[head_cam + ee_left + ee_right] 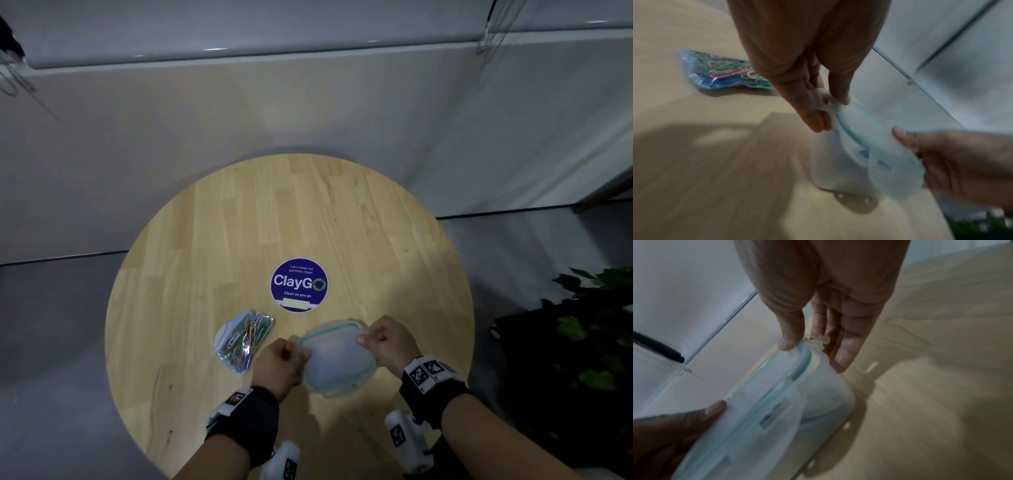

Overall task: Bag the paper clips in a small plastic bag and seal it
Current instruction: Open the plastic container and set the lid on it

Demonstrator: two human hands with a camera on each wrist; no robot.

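**Wood table, two hands on a lidded box**

Pale jointed wood, round table (pixel 239 222), grain running away from the person. Blue round sticker (pixel 299 285) at centre, white lettering "ClayGo", strip of tape along its near edge. Dark leafy plant (pixel 589 329) off the table's right side; white glossy wall panels (pixel 308 102) behind.

Small plastic bag (pixel 244 339) lies flat on the table, left of the hands and apart from them; clear, crinkled film. Paper clips (pixel 248 334) inside it, mixed colours, bent wire, heaped loosely. Whether the bag's mouth is sealed: cannot tell.

Translucent plastic container (pixel 337 358), rounded square, frosted, teal gasket line round the lid rim, sits between the hands near the table's front edge. Left hand (pixel 279 365) pinches the lid's left flap between thumb and curled fingers. Right hand (pixel 388 344) pinches the right flap likewise. Wrist views blurred; lid looks tilted up off the base there.

Black straps with square printed markers on both wrists.
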